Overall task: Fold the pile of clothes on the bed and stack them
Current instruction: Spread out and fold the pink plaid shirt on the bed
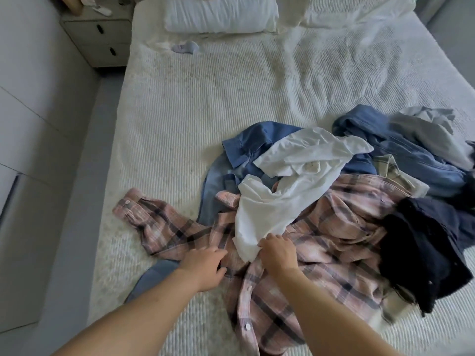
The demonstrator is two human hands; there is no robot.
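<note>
Head view of the bed (231, 93) at the opening step of the task: nothing is folded yet, and no stack is seen. The pile (334, 188) lies unsorted on the near right part of the bed, well apart from the pillow (221, 14) at the head end. A plaid shirt (321, 253) is spread lowest and nearest, one sleeve thrown out to the left. A white shirt (282, 201) is draped over it, with denim pieces (257, 134) behind, a dark garment (424, 240) at the right, and a grey one (426, 129) at the far right.

The left hand (203, 265) is laid on the plaid shirt near its front edge, fingers curled into the cloth; whether cloth is truly gripped cannot be told, motion blur obscuring the fingertips. The right hand (279, 253) is closed on the lower edge of the white shirt, where it meets the plaid.

The step in hand is judged to be the separating of one garment from the pile. The next move calls for the white shirt to be lifted clear of the plaid shirt, which may drag with it, and for one garment to be spread flat on the bare bed at left before folding is begun.
</note>
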